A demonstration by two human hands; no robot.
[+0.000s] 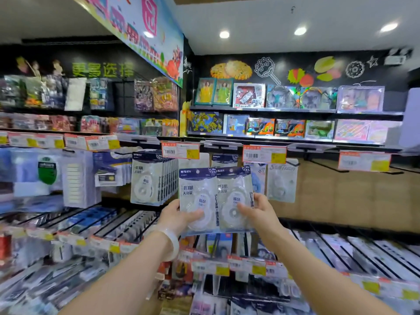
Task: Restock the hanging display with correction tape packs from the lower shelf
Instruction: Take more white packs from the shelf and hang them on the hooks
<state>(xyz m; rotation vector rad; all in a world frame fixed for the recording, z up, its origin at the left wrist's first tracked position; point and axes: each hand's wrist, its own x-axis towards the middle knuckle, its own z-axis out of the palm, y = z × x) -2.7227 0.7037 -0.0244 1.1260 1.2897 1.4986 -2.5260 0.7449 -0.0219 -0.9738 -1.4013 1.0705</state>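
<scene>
I hold two correction tape packs side by side, raised in front of the hanging display. My left hand [179, 215] grips the left pack [197, 192] at its lower edge. My right hand [258, 210] grips the right pack [235, 189] from its lower right side. Each pack has a dark blue header and a clear blister over a white tape. Right behind them hangs another such pack [223, 160] on a hook under a price tag [180, 150]. A full row of the same packs [153, 178] hangs to the left.
A pale pack [281, 179] hangs on the hook to the right; further right, bare hooks [327, 165] stick out from a wooden back panel. Slanted shelves with divider rails [341, 248] and price labels lie below. Toy boxes [284, 96] fill the upper shelves.
</scene>
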